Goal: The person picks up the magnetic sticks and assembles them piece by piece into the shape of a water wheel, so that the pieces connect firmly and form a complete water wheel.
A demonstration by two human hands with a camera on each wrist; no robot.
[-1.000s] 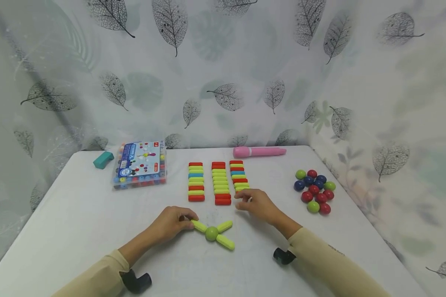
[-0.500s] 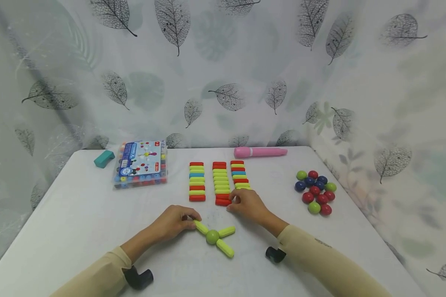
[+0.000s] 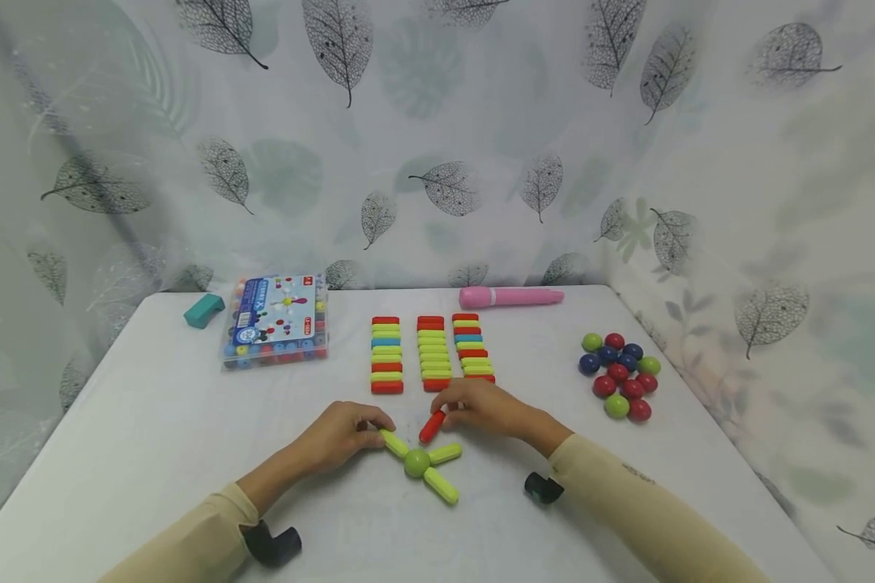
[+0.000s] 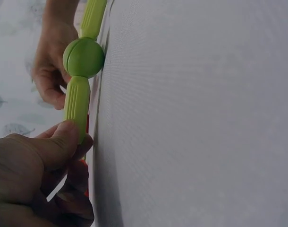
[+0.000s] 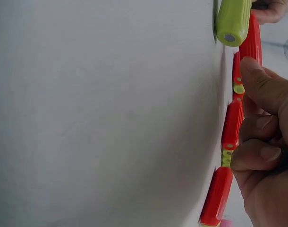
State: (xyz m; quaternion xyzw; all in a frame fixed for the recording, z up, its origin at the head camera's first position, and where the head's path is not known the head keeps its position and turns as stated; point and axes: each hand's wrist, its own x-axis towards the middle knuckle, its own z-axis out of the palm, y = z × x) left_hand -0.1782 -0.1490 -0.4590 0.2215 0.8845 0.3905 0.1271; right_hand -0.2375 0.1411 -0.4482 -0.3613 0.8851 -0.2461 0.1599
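Note:
A green ball (image 3: 417, 463) with three yellow-green rods joined to it lies on the white table. My left hand (image 3: 339, 437) pinches the end of its upper-left rod (image 4: 77, 105) between thumb and fingers. In my right hand (image 3: 484, 407), a red rod (image 3: 432, 427) is pinched by one end, its free end pointing down toward the ball, between the upper-left and right rods. The right wrist view shows the thumb along that red rod (image 5: 250, 42), close beside a yellow-green rod (image 5: 232, 21) with a grey spot in its tip.
Three columns of red, yellow-green and blue rods (image 3: 386, 356) lie behind the hands. At the right is a cluster of red, green and blue balls (image 3: 616, 373). A clear box of beads (image 3: 275, 324), a teal block (image 3: 204, 311) and a pink stick-like object (image 3: 510, 297) lie along the back.
My right hand has moved left to the middle column, taken the front red rod and drawn it toward the green ball. The left hand keeps its pinch; the joined piece shifted and turned slightly.

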